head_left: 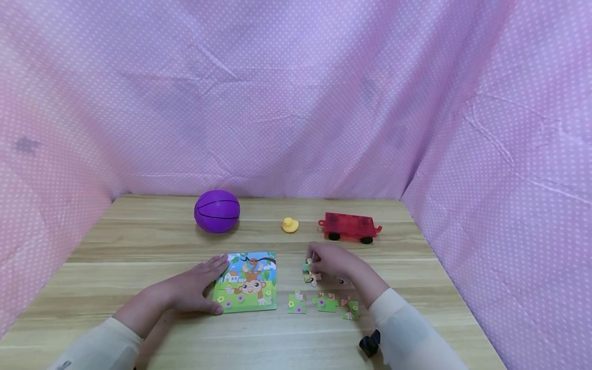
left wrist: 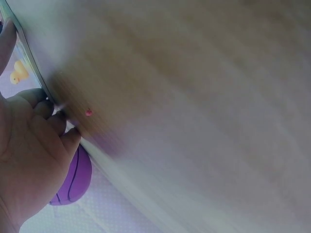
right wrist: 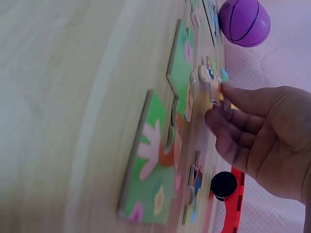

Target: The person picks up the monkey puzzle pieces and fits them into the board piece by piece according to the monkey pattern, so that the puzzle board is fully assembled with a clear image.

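On the left, my left hand [head_left: 194, 287] rests along the left edge of a square monkey puzzle [head_left: 245, 300], thumb at the near corner and fingers at the far one. My right hand [head_left: 330, 259] pinches a puzzle piece [right wrist: 210, 81] with part of the monkey's face and an eye, low over the table. Nearer me lie a flower piece [head_left: 297, 304], a green piece [head_left: 327, 304] and a piece with the monkey's hand [head_left: 352, 310]. Another piece [head_left: 343, 281] is partly hidden by the right wrist.
A purple ball [head_left: 217, 211], a yellow rubber duck [head_left: 290, 225] and a red toy wagon [head_left: 350, 226] stand towards the back of the wooden table [head_left: 152, 231]. A small black object [head_left: 369, 344] sits beside the right sleeve. Pink dotted cloth [head_left: 277, 103] hangs around the table.
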Motion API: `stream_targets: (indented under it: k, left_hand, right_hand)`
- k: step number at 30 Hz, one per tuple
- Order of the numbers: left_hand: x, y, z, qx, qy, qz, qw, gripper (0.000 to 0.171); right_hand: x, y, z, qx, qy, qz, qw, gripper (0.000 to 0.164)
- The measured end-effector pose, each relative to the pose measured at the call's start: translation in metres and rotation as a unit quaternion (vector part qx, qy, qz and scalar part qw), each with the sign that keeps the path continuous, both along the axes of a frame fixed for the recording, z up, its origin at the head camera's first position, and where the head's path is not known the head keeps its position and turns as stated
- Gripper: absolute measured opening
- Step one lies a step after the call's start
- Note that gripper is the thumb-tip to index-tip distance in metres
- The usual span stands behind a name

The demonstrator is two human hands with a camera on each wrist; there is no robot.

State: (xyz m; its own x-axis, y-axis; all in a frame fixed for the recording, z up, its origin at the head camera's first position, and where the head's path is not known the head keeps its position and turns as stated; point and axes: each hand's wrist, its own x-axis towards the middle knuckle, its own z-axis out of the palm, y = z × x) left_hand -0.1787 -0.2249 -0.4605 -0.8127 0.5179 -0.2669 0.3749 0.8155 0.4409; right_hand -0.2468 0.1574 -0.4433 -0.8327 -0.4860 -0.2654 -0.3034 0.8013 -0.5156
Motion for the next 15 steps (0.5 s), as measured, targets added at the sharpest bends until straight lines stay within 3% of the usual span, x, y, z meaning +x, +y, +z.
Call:
stream_targets:
  k: [6,15]
  left_hand:
    - [0.001,0.000,0.001,0.003,-0.003,0.000,1.0000,0.112]
    - [0.001,0.001,0.003,0.007,-0.004,0.001,1.0000,0.112]
  right_hand:
    - [-0.004,-0.011,0.001,-0.084,-0.031,0.000,0.996,0.012]
    - [-0.005,-0.051,-0.001,-0.193,-0.091,0.007,0.977,0.015]
